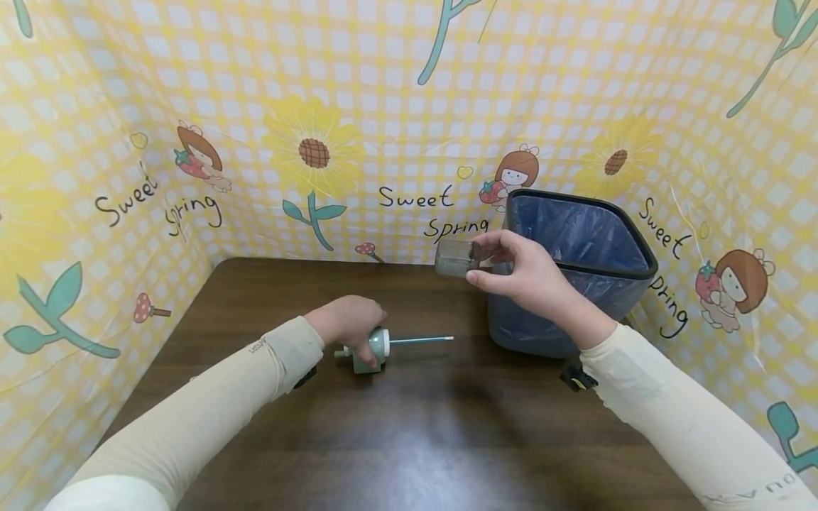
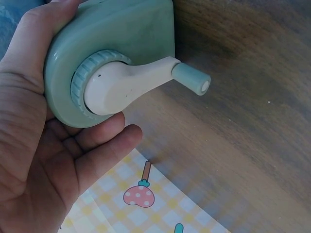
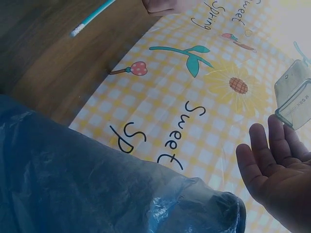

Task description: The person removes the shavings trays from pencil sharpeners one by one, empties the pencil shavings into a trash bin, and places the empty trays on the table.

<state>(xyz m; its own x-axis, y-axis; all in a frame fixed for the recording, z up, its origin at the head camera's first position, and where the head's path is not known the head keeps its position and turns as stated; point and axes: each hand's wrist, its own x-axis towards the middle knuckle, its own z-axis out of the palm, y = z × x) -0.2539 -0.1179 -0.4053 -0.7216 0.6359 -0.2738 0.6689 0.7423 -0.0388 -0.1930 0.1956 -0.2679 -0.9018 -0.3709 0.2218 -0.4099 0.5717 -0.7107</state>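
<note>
My left hand (image 1: 348, 319) grips a green crank pencil sharpener (image 2: 136, 29) low over the brown table. A teal pencil (image 1: 418, 340) sticks out of its white front ring toward the right. The white crank arm (image 2: 131, 87) with its green knob faces the left wrist camera. Up beside the bin, my right hand (image 1: 527, 273) pinches a see-through grey shavings drawer (image 1: 454, 257) by one end, between thumb and fingers. The drawer is off the sharpener and held in the air; whether shavings lie in it, I cannot tell.
A blue bin (image 1: 537, 323) with a black rim and a plastic liner stands on the table at the right, under and behind the right hand. Yellow checked cloth (image 1: 396, 142) with printed flowers walls the table (image 1: 409, 433) at the back and both sides.
</note>
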